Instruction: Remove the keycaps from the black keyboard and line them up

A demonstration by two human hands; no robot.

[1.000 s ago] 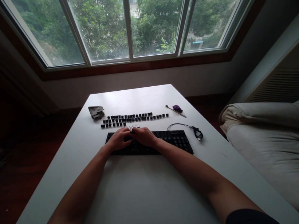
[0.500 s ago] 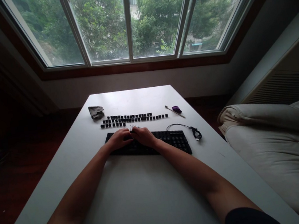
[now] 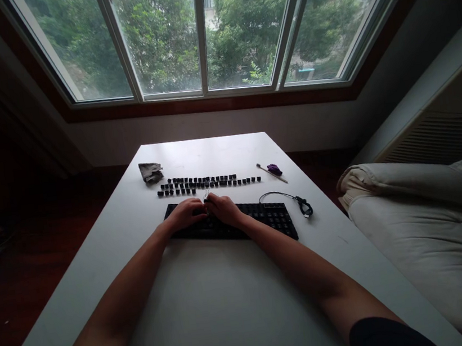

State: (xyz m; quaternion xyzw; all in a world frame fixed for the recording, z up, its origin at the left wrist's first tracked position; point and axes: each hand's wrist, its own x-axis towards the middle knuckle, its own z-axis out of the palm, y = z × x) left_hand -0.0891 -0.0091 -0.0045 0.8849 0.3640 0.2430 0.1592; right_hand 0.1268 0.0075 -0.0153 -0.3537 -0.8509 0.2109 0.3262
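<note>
A black keyboard (image 3: 282, 217) lies on the white table, its left and middle parts largely covered by my hands. My right hand (image 3: 224, 209) is closed on a thin wire keycap puller (image 3: 206, 193), whose fine wires stick up past the fingertips. My left hand (image 3: 186, 213) rests over the keyboard's left half, fingers curled together against the right fingertips; what they pinch, if anything, is hidden. Beyond the keyboard, loose black keycaps (image 3: 228, 182) stand in several rows.
A crumpled grey cloth (image 3: 151, 172) lies at the table's (image 3: 214, 300) far left. Far right are a toothbrush (image 3: 271, 173) and a purple bunched item (image 3: 274, 169). The keyboard's cable (image 3: 304, 206) is bundled at right. A padded beige seat (image 3: 417, 228) stands beyond the right edge.
My right fingertips and the wire puller have shifted slightly right. The puller's wires stand a little higher. My left hand stays almost in place, and the view has tilted slightly.
</note>
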